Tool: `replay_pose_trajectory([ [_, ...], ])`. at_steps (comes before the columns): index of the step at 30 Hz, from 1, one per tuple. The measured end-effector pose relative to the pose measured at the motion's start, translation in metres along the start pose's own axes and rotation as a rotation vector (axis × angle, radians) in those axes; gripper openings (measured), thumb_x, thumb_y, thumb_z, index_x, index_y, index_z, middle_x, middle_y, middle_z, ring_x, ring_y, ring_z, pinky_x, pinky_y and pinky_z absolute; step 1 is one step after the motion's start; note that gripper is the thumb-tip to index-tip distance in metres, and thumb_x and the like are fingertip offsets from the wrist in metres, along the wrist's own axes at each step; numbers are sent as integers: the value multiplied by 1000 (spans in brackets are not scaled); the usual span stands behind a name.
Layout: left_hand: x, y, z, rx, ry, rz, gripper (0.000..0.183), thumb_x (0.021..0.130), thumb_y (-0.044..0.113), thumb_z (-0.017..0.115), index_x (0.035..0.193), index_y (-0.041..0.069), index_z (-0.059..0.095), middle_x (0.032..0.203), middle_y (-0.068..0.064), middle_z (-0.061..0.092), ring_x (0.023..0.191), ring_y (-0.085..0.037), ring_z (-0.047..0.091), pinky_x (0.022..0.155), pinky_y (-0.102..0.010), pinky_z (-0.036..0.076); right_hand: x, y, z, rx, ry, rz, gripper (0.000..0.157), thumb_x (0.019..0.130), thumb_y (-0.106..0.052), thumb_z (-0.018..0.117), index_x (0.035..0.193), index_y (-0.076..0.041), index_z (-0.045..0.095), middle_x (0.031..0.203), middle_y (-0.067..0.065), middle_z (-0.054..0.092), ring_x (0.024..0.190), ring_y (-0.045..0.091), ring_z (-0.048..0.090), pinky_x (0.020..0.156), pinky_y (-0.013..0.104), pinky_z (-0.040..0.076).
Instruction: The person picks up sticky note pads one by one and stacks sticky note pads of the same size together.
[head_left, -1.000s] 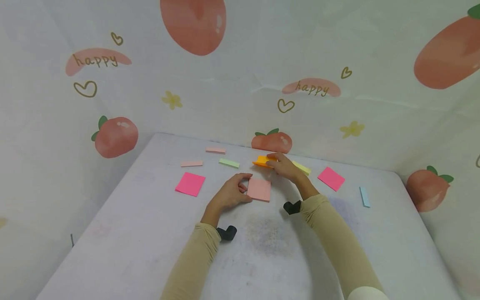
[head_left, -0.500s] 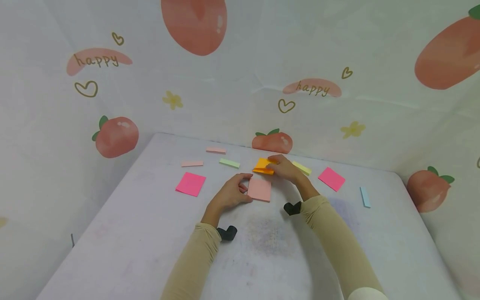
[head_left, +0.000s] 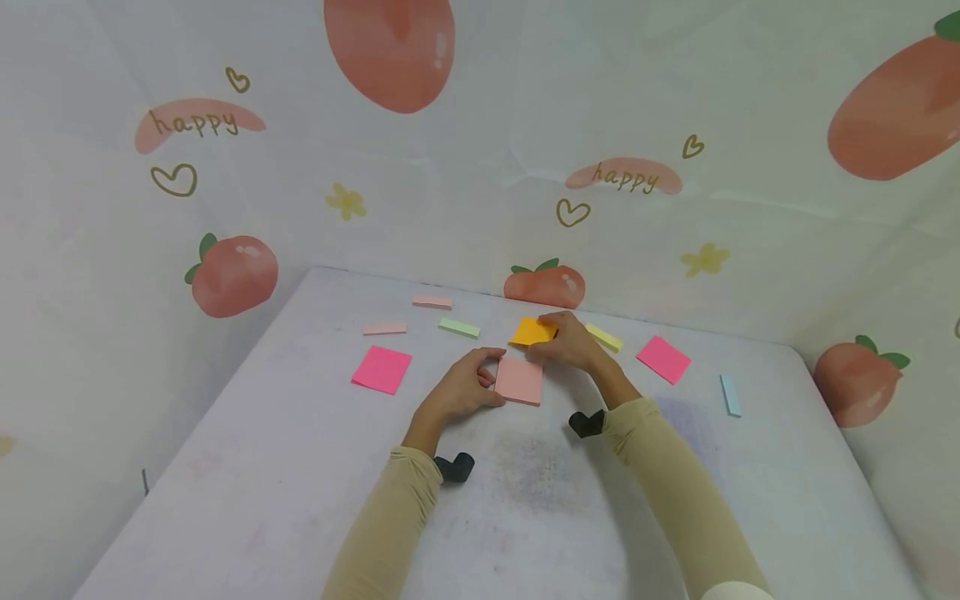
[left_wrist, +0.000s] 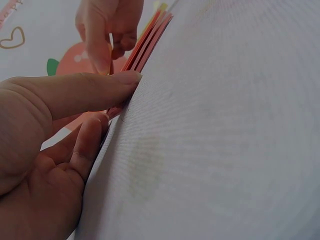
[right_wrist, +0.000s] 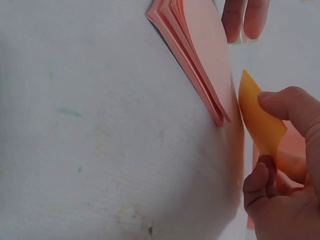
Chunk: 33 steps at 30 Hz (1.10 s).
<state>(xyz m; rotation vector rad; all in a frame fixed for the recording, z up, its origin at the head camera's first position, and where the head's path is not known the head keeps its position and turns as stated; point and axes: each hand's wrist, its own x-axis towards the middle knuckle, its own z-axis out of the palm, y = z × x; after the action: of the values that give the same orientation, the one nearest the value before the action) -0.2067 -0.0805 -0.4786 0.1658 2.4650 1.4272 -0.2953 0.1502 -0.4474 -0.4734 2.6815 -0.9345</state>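
My left hand (head_left: 459, 385) holds the left side of a light pink sticky note pad (head_left: 519, 381), thumb at the near corner and index finger at the far one. In the right wrist view the pad (right_wrist: 192, 55) shows several layered sheets, slightly spread at the edge. Just behind it, my right hand (head_left: 572, 340) holds an orange sticky note (head_left: 531, 331) by its right side. Seen from the right wrist, one fingertip lies against the face of the orange note (right_wrist: 262, 120) while other fingers curl at its lower end.
Bright pink square notes lie to the left (head_left: 381, 369) and right (head_left: 663, 359). Along the back are narrow pink strips (head_left: 432, 302), a green strip (head_left: 459, 327) and a yellow strip (head_left: 603, 337). A blue strip (head_left: 730, 395) lies far right. A printed cloth (head_left: 450, 208) backs the table.
The orange note, bent up along its front edge before, now lies flatter. My right thumb has shifted toward the pink pad. The left hand and pad have stayed in place.
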Motion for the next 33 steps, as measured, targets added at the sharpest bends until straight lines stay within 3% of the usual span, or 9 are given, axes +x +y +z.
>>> replay_pose_trajectory([
  [10, -1, 1, 1, -13, 0, 4, 79, 78, 12, 88, 147, 24, 51, 106, -4, 63, 99, -19, 56, 88, -33, 49, -12, 4, 2, 80, 70, -22, 69, 89, -32, 75, 147, -3, 51, 149, 18, 44, 125, 33, 47, 112, 49, 44],
  [18, -2, 3, -1, -11, 3, 15, 82, 77, 11, 89, 148, 24, 50, 106, -4, 63, 97, -19, 57, 87, -33, 49, -25, 3, 1, 122, 105, -95, 64, 89, -26, 75, 144, -2, 54, 146, 17, 47, 118, 31, 51, 104, 45, 46],
  [33, -1, 1, 0, -19, 9, 16, 82, 77, 11, 88, 148, 24, 50, 110, -1, 64, 99, -18, 57, 89, -33, 51, -51, -2, 10, 209, 77, -148, 65, 89, -18, 77, 146, -8, 50, 145, 14, 47, 108, 28, 53, 93, 35, 48],
])
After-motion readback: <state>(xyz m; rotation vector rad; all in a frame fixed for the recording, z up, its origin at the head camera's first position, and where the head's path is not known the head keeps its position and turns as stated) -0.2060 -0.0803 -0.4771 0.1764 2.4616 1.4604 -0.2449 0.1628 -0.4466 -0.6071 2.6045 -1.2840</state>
